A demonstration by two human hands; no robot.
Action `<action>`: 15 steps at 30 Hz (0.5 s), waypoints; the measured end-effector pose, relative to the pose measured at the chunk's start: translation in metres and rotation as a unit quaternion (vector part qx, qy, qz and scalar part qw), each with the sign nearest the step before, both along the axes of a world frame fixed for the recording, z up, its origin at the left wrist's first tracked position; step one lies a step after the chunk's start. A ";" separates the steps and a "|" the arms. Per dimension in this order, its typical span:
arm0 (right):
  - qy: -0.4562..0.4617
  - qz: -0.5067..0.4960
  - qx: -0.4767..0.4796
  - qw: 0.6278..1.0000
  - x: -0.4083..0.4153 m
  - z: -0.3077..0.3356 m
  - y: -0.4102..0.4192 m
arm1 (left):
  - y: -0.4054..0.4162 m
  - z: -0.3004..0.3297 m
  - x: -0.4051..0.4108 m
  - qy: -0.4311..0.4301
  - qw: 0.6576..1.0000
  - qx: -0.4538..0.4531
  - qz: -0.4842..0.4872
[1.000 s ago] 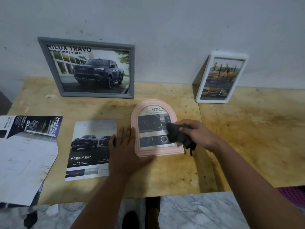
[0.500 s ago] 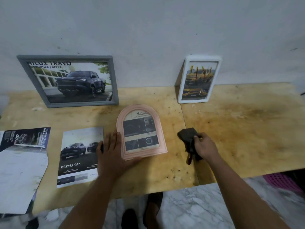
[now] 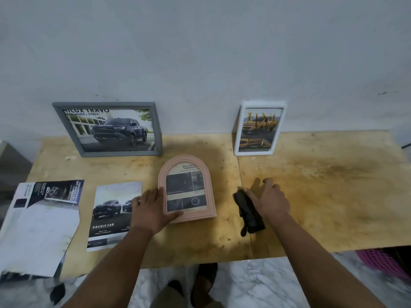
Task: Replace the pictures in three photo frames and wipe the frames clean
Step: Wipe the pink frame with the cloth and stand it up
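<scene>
A pink arched frame (image 3: 189,190) lies flat in the middle of the wooden table (image 3: 329,196) with a dark printed picture in it. My left hand (image 3: 151,210) rests flat against its left side, the thumb along its bottom edge. A dark cloth (image 3: 248,212) lies crumpled on the table right of the frame. My right hand (image 3: 271,201) is just right of the cloth with fingers spread and straight, its thumb side touching it. A grey frame (image 3: 111,128) with a truck picture and a white frame (image 3: 258,127) with a yellow picture lean on the wall.
A loose "Double Cab" car picture (image 3: 111,214) lies left of the pink frame, partly under my left wrist. A torn brochure (image 3: 42,218) overhangs the table's left front corner. A pink basket (image 3: 382,263) sits on the marble floor at lower right.
My right hand took the cloth off the pink frame's glass, carried it to the right, set it on the table and opened. The left hand stayed on the frame.
</scene>
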State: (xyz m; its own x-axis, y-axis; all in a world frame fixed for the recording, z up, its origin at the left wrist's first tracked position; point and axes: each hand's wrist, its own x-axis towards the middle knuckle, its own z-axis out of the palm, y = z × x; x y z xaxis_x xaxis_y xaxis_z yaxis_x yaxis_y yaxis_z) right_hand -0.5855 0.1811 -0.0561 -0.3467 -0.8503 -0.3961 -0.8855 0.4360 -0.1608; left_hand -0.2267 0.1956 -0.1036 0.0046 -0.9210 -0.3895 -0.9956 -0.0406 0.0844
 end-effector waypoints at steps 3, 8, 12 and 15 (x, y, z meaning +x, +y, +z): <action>-0.135 0.021 0.030 0.990 0.023 0.012 -0.029 | -0.010 0.009 -0.010 0.055 0.996 0.025 0.060; -0.317 -0.050 0.128 0.939 0.085 -0.004 -0.056 | -0.029 0.008 -0.011 0.181 0.967 0.022 0.176; -0.360 -0.064 0.161 0.917 0.115 -0.025 -0.055 | -0.044 -0.034 0.001 0.249 0.925 0.041 0.284; -0.348 -0.079 0.139 0.924 0.117 -0.038 -0.060 | -0.052 -0.016 -0.004 0.285 0.900 0.059 0.326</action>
